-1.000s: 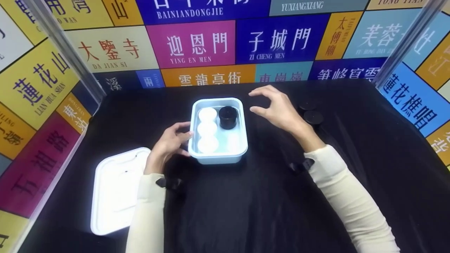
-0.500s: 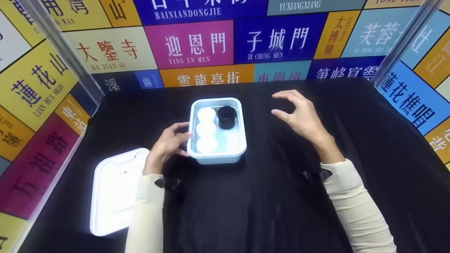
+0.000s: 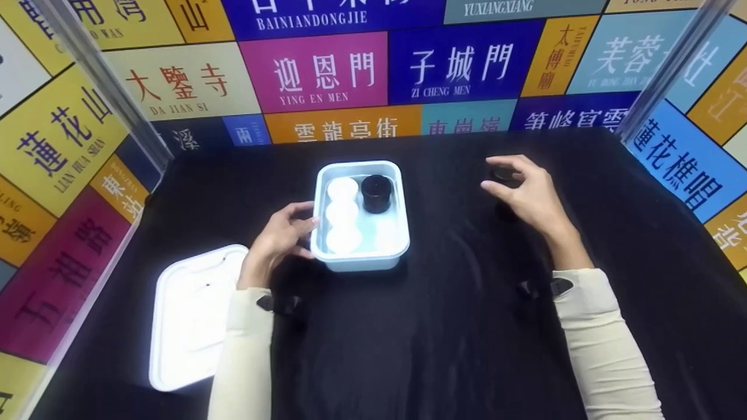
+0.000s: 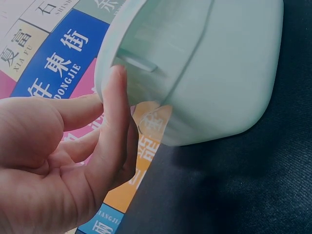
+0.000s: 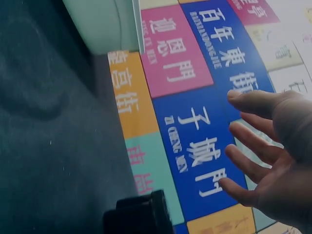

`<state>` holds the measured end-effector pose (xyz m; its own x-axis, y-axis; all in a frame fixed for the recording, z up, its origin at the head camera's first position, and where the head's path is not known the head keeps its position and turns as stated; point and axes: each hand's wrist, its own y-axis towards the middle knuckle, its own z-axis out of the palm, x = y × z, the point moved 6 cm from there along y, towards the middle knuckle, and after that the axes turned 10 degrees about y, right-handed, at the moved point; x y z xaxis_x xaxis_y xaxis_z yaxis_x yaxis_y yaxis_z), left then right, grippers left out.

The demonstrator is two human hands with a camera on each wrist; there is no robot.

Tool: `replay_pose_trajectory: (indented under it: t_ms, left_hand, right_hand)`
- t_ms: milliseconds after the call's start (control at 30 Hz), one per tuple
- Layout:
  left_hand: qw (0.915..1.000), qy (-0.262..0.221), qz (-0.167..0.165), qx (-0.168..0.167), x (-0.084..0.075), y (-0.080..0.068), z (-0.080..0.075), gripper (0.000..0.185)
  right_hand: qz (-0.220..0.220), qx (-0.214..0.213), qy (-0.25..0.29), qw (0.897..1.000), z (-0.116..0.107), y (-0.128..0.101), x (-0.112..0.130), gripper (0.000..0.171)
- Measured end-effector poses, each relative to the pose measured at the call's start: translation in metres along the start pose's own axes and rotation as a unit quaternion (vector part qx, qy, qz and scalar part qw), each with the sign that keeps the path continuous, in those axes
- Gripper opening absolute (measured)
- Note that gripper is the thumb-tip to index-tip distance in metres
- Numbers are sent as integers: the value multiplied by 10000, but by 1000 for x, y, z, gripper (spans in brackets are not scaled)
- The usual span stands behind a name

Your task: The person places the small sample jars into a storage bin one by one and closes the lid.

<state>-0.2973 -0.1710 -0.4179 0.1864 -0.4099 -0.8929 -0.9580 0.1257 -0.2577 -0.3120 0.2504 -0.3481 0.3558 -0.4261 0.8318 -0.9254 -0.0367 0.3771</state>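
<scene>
A white rectangular container (image 3: 402, 230) stands mid-table and holds three white cups (image 3: 342, 213) in its left column and one black cup (image 3: 376, 193) at its far right. My left hand (image 3: 309, 230) rests against the container's left wall; in the left wrist view its straight fingers (image 4: 114, 107) lie along the pale wall (image 4: 219, 73). My right hand (image 3: 495, 172) hovers with spread, loosely curved fingers over a small black cup (image 3: 503, 174) on the cloth, holding nothing. A second black cup (image 3: 505, 211) is partly hidden under the palm. The right wrist view shows the spread fingers (image 5: 248, 141) above a black cup (image 5: 139, 214).
The container's white lid (image 3: 192, 315) lies flat at the near left. Black cloth (image 3: 437, 326) covers the table. Colourful sign panels (image 3: 327, 70) wall in the back and both sides, with metal posts (image 3: 99, 76) at the corners.
My right hand has moved from beside the container to the right, over the black cups on the cloth. The left hand and container have stayed put.
</scene>
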Motion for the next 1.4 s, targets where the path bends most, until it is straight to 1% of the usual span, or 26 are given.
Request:
replay_pose_trajectory:
  t_ms: [100, 267, 367, 533, 633, 733, 867, 967, 1067, 1200, 1400]
  left_hand:
    - [10000, -12, -8, -18, 1, 1, 0, 51]
    - [10000, -31, -8, 1, 1, 0, 1, 51]
    - [10000, -12, 2, 3, 1, 0, 0, 50]
    - [10000, -20, -12, 19, 1, 0, -1, 50]
    - [10000, -6, 11, -13, 1, 0, -2, 50]
    - [10000, 18, 31, -30, 0, 0, -2, 50]
    - [10000, 23, 28, -25, 1, -1, -1, 51]
    - [10000, 15, -27, -19, 2, 0, -1, 51]
    - [10000, 25, -55, -7, 2, 0, -1, 51]
    - [10000, 28, -21, 7, 0, 0, 0, 51]
    - [10000, 28, 18, 29, -1, 0, 1, 51]
  right_hand:
    - [87, -107, -1, 9999, -8, 1, -10, 44]
    - [235, -324, -222, 9990, -22, 0, -32, 48]
    - [421, -341, -267, 9982, -28, 0, -44, 53]
    - [932, -189, -339, 9949, -31, 0, -64, 69]
    - [1259, -7, -453, 9910, -31, 0, -74, 81]
    - [1527, 181, -506, 9868, -28, -2, -81, 88]
    - [1681, 313, -591, 9835, -26, -3, -89, 86]
    - [1783, 324, -632, 9814, -26, -4, -93, 84]
    - [1900, 291, -620, 9794, -27, -5, -98, 86]
    - [1952, 247, -536, 9790, -26, -5, -103, 89]
    - [1979, 240, -318, 9794, -26, -7, -106, 86]
